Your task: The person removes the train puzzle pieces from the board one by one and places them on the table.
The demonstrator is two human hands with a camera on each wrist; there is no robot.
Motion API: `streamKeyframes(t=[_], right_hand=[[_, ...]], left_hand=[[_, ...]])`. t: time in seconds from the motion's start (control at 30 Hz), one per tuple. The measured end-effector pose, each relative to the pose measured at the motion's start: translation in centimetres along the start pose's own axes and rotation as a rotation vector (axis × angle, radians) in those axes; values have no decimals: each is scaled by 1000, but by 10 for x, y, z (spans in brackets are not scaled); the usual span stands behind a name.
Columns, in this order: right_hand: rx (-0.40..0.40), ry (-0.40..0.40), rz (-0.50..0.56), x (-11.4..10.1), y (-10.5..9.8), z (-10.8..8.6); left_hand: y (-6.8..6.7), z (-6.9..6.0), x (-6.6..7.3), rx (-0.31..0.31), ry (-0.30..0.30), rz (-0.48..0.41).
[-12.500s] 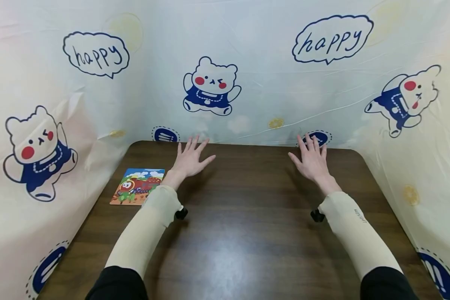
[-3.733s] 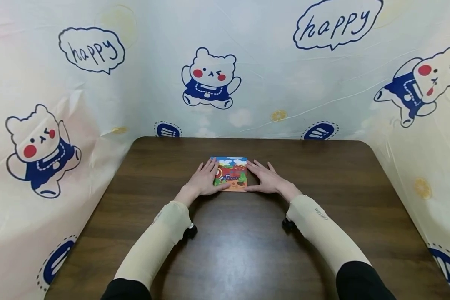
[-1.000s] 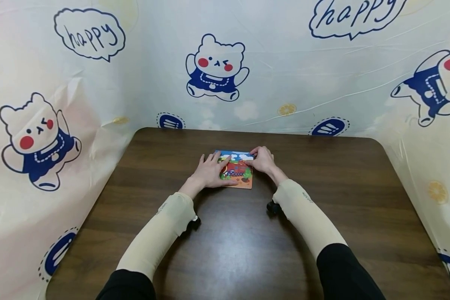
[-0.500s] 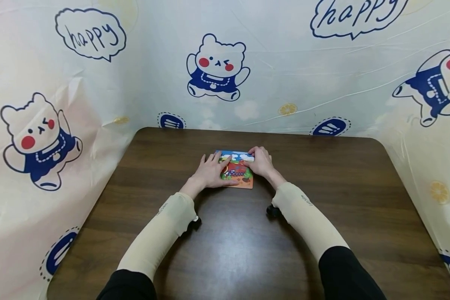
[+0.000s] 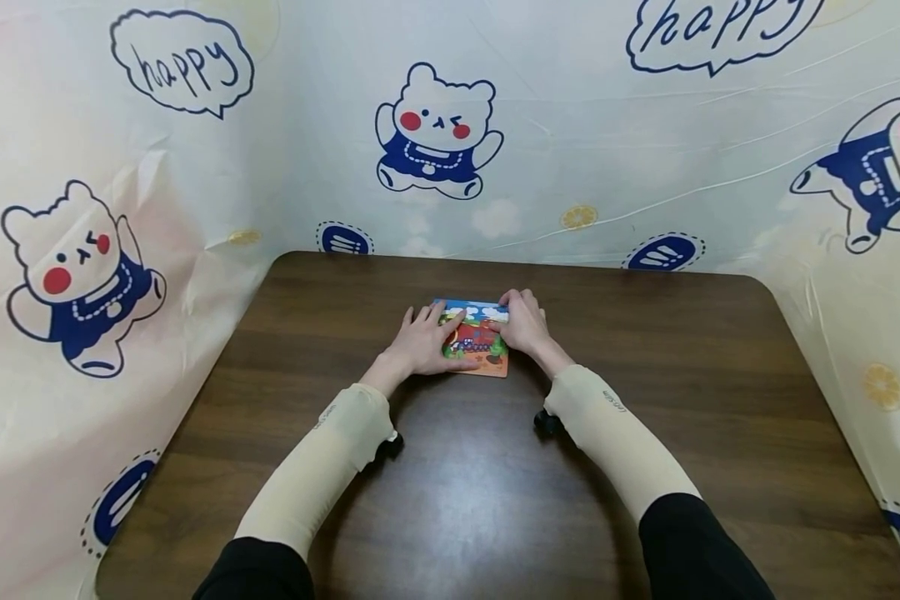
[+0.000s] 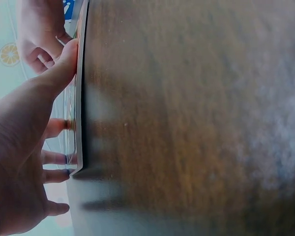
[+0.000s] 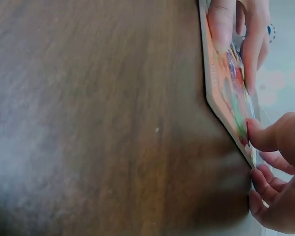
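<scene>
A thin square board (image 5: 482,340) with a bright cartoon picture lies flat on the table, its surface partly covered by both hands. My left hand (image 5: 422,344) rests over its left part with spread, fairly straight fingers. In the left wrist view, that hand's thumb (image 6: 69,51) touches the near side of the picture board (image 6: 80,98). On the right side, my right hand (image 5: 526,323) pinches the upper right edge. The right wrist view shows its thumb (image 7: 263,135) on the picture face and the other fingers (image 7: 265,184) curled at the board's edge.
The brown wooden table (image 5: 450,500) has rounded far corners. A pale curtain (image 5: 555,125) printed with cartoon bears and "happy" bubbles surrounds it at the back and sides. A dark wrist camera (image 5: 547,423) sits beneath the right sleeve.
The picture board went from the far left to the middle of the table. The right hand went from flat beside it to pinching its edge. In the last second, the hands barely shift.
</scene>
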State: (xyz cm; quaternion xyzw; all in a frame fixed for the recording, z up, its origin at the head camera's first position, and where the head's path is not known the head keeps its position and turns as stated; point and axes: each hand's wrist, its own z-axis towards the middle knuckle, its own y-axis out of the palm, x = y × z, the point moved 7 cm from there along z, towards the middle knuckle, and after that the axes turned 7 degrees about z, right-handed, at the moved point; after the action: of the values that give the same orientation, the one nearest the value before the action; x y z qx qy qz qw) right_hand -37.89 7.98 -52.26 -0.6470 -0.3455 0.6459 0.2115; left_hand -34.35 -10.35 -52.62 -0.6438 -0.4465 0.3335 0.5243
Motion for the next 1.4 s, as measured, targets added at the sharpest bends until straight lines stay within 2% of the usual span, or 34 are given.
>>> streamKeyframes(t=[0.2,0.47,0.73,0.87,1.03,1.27,1.4], right_hand=[[-1,-1,-44,1,0,-1],[17,-7,35,8,-5,-5],[98,-93,86,10,-8,-13],[105,-103,81,10,-7,-13],[74,-81,98,10,-7,-9],[45,19,186,16,-6,-4],[49,35,230,16,-7,-3]], left_hand=[[1,0,0,-1,-3,-4],[2,0,2,11,-2,-21],[4,0,1,15,-6,-20],[3,0,1,18,-4,-27],[2,0,0,19,-10,-30],[8,2,-1,29,9,-49],[8,1,0,39,26,-49]])
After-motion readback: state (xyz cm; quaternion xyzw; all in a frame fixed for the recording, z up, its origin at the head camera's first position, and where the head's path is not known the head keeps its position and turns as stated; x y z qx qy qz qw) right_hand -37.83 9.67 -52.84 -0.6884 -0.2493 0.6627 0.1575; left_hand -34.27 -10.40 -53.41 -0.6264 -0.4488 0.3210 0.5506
